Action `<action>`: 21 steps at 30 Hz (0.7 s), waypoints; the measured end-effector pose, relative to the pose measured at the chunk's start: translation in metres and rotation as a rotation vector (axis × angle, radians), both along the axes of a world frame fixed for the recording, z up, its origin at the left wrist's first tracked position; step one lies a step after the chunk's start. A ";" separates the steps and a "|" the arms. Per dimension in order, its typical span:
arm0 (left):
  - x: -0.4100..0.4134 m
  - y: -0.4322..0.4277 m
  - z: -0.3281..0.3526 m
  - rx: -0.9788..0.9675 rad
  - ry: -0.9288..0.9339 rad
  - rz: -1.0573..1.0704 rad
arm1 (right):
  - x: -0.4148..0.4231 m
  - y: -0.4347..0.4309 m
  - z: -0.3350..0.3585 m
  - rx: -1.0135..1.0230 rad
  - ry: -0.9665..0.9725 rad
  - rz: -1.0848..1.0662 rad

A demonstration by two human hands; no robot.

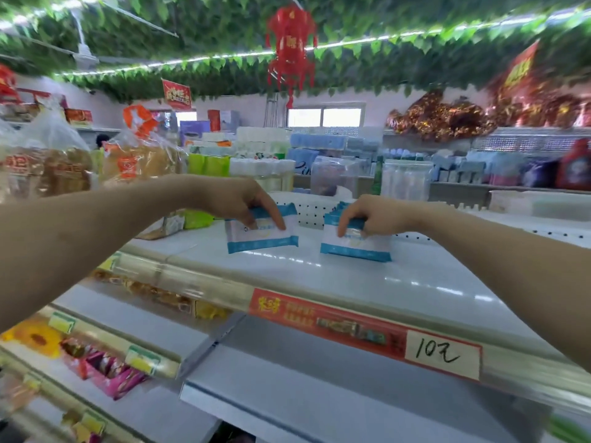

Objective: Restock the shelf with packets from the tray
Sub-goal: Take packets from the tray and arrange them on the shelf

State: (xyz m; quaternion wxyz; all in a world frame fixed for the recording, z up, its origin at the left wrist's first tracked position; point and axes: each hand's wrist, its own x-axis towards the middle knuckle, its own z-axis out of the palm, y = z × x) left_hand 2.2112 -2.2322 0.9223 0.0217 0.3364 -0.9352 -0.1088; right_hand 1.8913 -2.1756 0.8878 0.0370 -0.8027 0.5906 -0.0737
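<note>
A shop aisle under a leaf-hung ceiling, with the white top shelf (367, 276) across the middle. Nearest, on its front edge, a red price strip (364, 334) carries a handwritten tag. Farther in, two bunches of white packets with blue borders stand on the shelf, apart from each other. The left hand (236, 199) pinches the left bunch (260, 238) from above; the right hand (372, 215) grips the right bunch (355, 246), perhaps several packets, though blur hides the count. Bagged bread (140, 161) sits behind left.
</note>
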 end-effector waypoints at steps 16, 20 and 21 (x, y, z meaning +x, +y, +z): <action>-0.061 -0.011 0.000 0.027 0.053 -0.193 | -0.015 0.014 -0.013 -0.210 -0.051 -0.064; -0.089 -0.004 -0.004 0.031 0.045 -0.245 | -0.034 0.018 -0.005 -0.255 -0.058 -0.118; -0.097 -0.003 -0.006 0.030 0.037 -0.263 | -0.038 0.019 -0.004 -0.263 -0.045 -0.127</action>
